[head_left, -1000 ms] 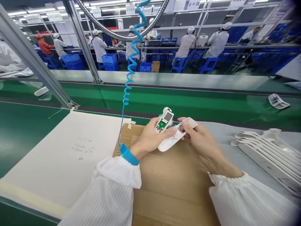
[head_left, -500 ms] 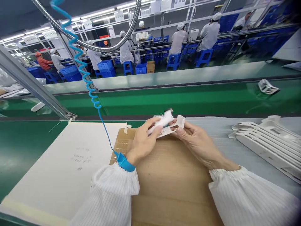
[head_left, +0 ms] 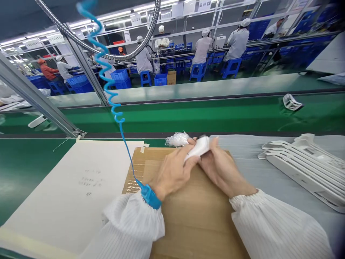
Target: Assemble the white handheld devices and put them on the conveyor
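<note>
Both hands meet over a brown cardboard sheet [head_left: 194, 216] and press together a small white plastic device [head_left: 198, 148]. My left hand [head_left: 174, 172] grips it from the left with fingers curled over its top. My right hand [head_left: 218, 167] closes on it from the right and below. The device's back shell faces up; its circuit board is hidden. A blue strap [head_left: 151, 196] on my left wrist trails a coiled blue cord [head_left: 113, 97] upward. A crumpled clear plastic bag [head_left: 176, 139] lies just beyond my left fingers.
A stack of white plastic shells [head_left: 299, 162] lies at right on a grey mat [head_left: 250, 144]. A white paper sheet [head_left: 75, 187] lies at left. A green conveyor belt [head_left: 188, 117] runs beyond, carrying a white part [head_left: 291, 102]. A metal hose [head_left: 107, 55] arcs overhead. Workers sit at far benches.
The device with its screen and green board showing was turned over and closed against the white cover; both hands now press the joined piece. My view shifted left and down.
</note>
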Demonstrator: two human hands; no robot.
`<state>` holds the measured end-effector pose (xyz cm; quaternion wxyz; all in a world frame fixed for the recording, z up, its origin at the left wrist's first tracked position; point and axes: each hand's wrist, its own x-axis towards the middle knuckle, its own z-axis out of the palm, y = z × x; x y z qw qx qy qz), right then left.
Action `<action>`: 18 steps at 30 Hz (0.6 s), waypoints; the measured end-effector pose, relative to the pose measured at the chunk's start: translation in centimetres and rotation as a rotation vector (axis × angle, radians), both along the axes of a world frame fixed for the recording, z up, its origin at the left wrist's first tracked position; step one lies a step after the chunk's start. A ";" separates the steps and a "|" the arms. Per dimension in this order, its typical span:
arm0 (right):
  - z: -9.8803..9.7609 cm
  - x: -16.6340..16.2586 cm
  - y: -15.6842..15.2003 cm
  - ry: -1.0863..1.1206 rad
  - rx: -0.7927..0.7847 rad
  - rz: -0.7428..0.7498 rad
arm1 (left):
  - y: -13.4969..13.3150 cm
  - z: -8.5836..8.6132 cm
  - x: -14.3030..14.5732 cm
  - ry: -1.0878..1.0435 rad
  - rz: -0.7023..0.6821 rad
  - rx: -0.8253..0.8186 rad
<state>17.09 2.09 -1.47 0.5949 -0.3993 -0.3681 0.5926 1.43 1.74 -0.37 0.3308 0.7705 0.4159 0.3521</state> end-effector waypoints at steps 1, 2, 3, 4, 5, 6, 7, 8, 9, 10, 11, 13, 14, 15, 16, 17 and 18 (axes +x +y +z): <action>0.1 -0.2 -0.1 0.050 -0.047 -0.019 | -0.3 0.0 0.3 0.068 -0.021 -0.006; 0.2 -0.2 -0.1 0.087 -0.092 -0.038 | -0.7 0.0 0.7 0.147 -0.045 -0.011; 0.2 -0.1 -0.1 0.111 -0.127 -0.055 | -1.0 0.0 1.1 0.228 -0.063 -0.008; 0.1 0.2 -0.1 0.126 -0.152 -0.065 | -1.3 0.1 1.5 0.302 -0.076 0.006; 0.1 0.6 -0.1 0.137 -0.171 -0.068 | -1.6 0.2 1.9 0.363 -0.083 0.030; 0.1 1.0 -0.1 0.149 -0.185 -0.074 | -1.7 0.2 2.3 0.411 -0.084 0.056; 0.1 1.3 -0.1 0.161 -0.196 -0.076 | -1.7 0.3 2.5 0.448 -0.074 0.076; 0.2 1.5 0.0 0.168 -0.206 -0.066 | -1.7 0.4 2.5 0.472 -0.051 0.084; 0.3 1.6 0.0 0.170 -0.213 -0.045 | -1.5 0.4 2.4 0.490 -0.022 0.079; 0.5 1.4 0.0 0.169 -0.210 -0.018 | -1.2 0.5 2.1 0.498 0.017 0.073; 0.8 1.0 0.0 0.165 -0.195 0.017 | -1.0 0.5 1.7 0.492 0.068 0.076; 1.1 -0.2 -0.2 0.154 -0.136 0.102 | -0.5 0.4 0.7 0.409 0.181 0.127; 1.1 -0.8 -0.4 0.150 -0.103 0.137 | -0.3 0.4 0.3 0.336 0.230 0.170; 1.0 -1.2 -0.6 0.143 -0.079 0.159 | -0.2 0.4 0.0 0.260 0.258 0.214; 0.7 -1.6 -0.8 0.127 -0.067 0.167 | -0.3 0.3 -0.1 0.193 0.264 0.254; 0.3 -1.6 -1.1 0.094 -0.055 0.156 | -0.3 0.3 0.0 0.143 0.259 0.284; -0.2 -1.5 -1.3 0.039 -0.026 0.124 | -0.4 0.2 0.2 0.121 0.232 0.310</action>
